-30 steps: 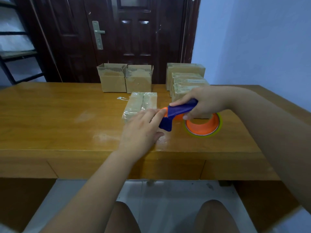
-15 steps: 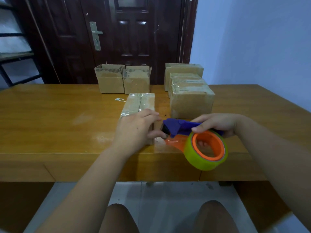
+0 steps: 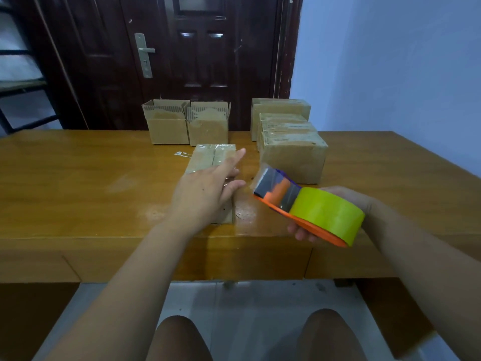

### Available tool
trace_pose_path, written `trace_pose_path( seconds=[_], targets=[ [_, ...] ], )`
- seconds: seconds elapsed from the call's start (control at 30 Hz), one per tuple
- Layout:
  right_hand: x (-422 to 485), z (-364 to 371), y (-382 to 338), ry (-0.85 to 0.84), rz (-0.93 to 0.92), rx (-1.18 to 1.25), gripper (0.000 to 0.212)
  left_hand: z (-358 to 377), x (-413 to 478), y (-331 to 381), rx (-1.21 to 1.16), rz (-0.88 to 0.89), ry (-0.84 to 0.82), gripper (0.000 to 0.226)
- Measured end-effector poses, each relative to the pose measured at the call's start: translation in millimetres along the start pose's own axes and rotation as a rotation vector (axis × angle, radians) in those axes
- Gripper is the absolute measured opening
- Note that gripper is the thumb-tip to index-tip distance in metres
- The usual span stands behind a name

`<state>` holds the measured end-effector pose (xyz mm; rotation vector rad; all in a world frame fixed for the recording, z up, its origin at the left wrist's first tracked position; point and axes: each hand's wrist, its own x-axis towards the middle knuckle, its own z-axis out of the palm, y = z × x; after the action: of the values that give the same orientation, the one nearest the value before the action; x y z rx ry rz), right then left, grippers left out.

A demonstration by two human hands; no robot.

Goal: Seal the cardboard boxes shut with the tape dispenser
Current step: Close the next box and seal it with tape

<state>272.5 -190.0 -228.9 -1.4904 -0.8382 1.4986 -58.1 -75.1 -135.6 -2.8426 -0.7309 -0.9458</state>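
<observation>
A wide wooden desk [image 3: 78,178] fills the middle of the view, with a dark door [image 3: 182,61] behind it and a pale blue wall [image 3: 390,74] to the right. At the far edge of the desk stand two open boxes [image 3: 166,126] side by side, their flaps up. To their right a row of closed boxes [image 3: 294,157] runs from the far edge toward the person, the nearest one the largest in view. Near the front of the desk lies a closed box [image 3: 214,157] with glossy clear tape over its top seam. The left hand [image 3: 205,194] rests flat on this box, fingers loosely spread and the index finger stretched forward, gripping nothing. The right hand [image 3: 346,212] is lifted above the front edge of the desk, closed around the tape dispenser [image 3: 307,207], which is tilted with its orange and purple head pointing toward the left hand and its yellow-green roll [image 3: 328,212] nearest the palm. A small scrap of clear tape [image 3: 182,154] lies on the desk just left of the taped box.
</observation>
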Motion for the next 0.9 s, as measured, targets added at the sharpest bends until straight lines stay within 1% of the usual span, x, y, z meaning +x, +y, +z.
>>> trace_pose_path(
  seconds=[0.03, 0.07, 0.1, 0.13, 0.17, 0.23, 0.3, 0.33, 0.37, 0.43, 0.5, 0.57, 0.63, 0.67, 0.73, 0.77, 0.8, 0.83, 0.9],
  targets=[
    [-29.8, 47.5, -13.0, -0.001, 0.023, 0.048, 0.052, 0.0, 0.1, -0.1, 0.004, -0.008, -0.002, 0.057],
    [-47.8, 78.8, -39.4, 0.084, 0.108, 0.06, 0.05, 0.2, 0.3, -1.0, 0.025, -0.01, -0.007, 0.055],
    [-69.9, 81.6, -44.5, 0.099, 0.039, 0.065, 0.046, 0.3, 0.5, -2.2, 0.056, -0.004, -0.017, 0.053],
    [-56.7, 84.3, -46.8, 0.149, -0.022, 0.058, 0.043, 0.2, 0.2, -2.7, 0.089, 0.008, -0.029, 0.053],
    [-63.2, 89.0, -52.3, 0.194, -0.04, 0.032, 0.043, 0.2, -0.6, -2.5, 0.116, 0.018, -0.039, 0.053],
    [-54.2, 82.3, -53.4, 0.372, -0.022, -0.077, 0.046, 0.4, -2.2, -1.4, 0.145, 0.036, -0.063, 0.053],
    [-49.0, 81.3, -58.4, 0.469, 0.011, -0.129, 0.054, 0.3, -3.6, -1.0, 0.134, 0.045, -0.073, 0.053],
    [-46.9, 79.6, -60.6, 0.514, 0.021, -0.152, 0.055, 1.4, -4.1, -1.7, 0.129, 0.048, -0.079, 0.052],
    [-45.5, 78.9, -62.9, 0.552, 0.025, -0.165, 0.051, 3.2, -4.4, -3.1, 0.133, 0.05, -0.088, 0.049],
    [-40.2, 73.2, -65.9, 0.618, 0.048, -0.228, 0.042, 5.2, -5.1, -4.9, 0.131, 0.054, -0.099, 0.042],
    [-38.3, 70.9, -69.9, 0.667, 0.076, -0.335, 0.043, 3.4, -4.5, -3.5, 0.107, 0.058, -0.075, 0.037],
    [-38.3, 69.8, -70.9, 0.677, 0.095, -0.372, 0.045, 1.6, -2.2, 0.8, 0.118, 0.026, -0.106, 0.039],
    [-38.5, 69.2, -70.7, 0.687, 0.099, -0.379, 0.044, 2.3, 0.0, 6.5, 0.184, 0.023, -0.146, 0.046],
    [-38.7, 69.2, -70.1, 0.693, 0.098, -0.379, 0.044, 2.5, -1.2, 11.8, 0.185, 0.062, -0.128, 0.049],
    [-39.2, 69.7, -69.2, 0.703, 0.096, -0.368, 0.044, 12.6, -5.5, 25.9, 0.159, 0.211, 0.031, 0.045],
    [-39.6, 70.8, -68.6, 0.703, 0.1, -0.363, 0.044, 22.0, -10.7, 34.2, 0.099, 0.236, 0.106, 0.043],
    [-38.9, 69.7, -67.6, 0.704, 0.099, -0.359, 0.044, 29.6, -15.8, 44.3, -0.028, 0.191, 0.12, 0.044],
    [-38.7, 68.8, -66.5, 0.708, 0.096, -0.354, 0.044, 36.5, -19.1, 56.0, -0.199, 0.065, 0.037, 0.048],
    [-38.7, 67.7, -63.8, 0.714, 0.085, -0.34, 0.043, 50.3, -22.9, 79.7, -0.506, -0.286, -0.209, 0.072]
  ],
)
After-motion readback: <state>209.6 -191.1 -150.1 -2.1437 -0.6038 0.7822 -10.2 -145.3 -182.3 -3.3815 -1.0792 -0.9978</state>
